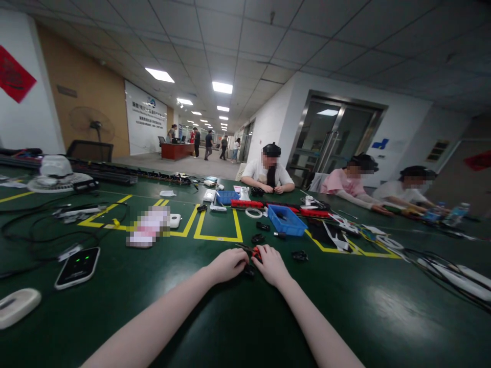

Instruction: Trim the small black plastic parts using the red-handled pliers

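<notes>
My left hand (227,266) is closed, its fingertips pinched at a small black bundled cable (249,271) just above the green table. Part of that cable is hidden by the fingers. My right hand (273,263) is wrapped round a pair of red-handled scissors (255,251), whose slim dark tip points left over my left fingers. Just beyond the hands lies another black coiled cable (258,238). To the right of my right hand rests a further black cable bundle (299,255).
A blue bin (287,221) stands past my hands, beside red strips (247,204). At left lie a blurred phone (149,226), a black device with green lights (77,267) and loose cables. A person (268,174) sits opposite; two others sit at right.
</notes>
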The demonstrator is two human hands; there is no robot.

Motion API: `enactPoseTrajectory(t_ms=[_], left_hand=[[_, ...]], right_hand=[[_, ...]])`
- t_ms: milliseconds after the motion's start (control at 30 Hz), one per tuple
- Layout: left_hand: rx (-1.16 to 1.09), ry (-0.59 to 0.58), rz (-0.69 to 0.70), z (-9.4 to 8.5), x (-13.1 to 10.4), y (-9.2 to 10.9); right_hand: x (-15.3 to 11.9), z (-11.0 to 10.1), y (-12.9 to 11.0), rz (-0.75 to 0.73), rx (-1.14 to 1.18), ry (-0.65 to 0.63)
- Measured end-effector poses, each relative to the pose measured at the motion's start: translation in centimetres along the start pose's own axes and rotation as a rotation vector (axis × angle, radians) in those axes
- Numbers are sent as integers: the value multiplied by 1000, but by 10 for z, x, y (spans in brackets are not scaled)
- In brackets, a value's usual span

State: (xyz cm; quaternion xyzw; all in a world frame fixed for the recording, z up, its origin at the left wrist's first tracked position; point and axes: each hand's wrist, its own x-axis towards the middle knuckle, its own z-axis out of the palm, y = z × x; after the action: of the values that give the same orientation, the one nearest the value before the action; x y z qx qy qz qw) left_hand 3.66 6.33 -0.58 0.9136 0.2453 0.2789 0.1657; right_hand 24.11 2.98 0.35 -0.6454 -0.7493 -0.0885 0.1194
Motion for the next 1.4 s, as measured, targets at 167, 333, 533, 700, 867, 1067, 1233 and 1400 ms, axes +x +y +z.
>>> enactPoseTrajectory(t_ms=[167,333,533,700,867,1067,1233,1400], left_hand=[[43,-16,-5,-2,1,6],[65,-31,-2,-3,2,8],[85,-40,-33,-3,2,9],[53,-31,-85,-15,-6,-2],[14,-33,-158,-31,-26,-14],[15,-61,-157,-42,-53,-6],[-43,-98,-145,-49,-59,-3],[12,-151,-99,-54,-59,3]], right_hand=[[8,-3,10,-121,71,38],[15,1,11,-159,106,89],[10,5,13,-161,132,186],[4,2,17,-173,136,271],[5,-2,15,-275,160,258],[3,-6,6,-388,176,172],[0,-10,0,-446,139,138],[1,-9,0,-481,132,150]])
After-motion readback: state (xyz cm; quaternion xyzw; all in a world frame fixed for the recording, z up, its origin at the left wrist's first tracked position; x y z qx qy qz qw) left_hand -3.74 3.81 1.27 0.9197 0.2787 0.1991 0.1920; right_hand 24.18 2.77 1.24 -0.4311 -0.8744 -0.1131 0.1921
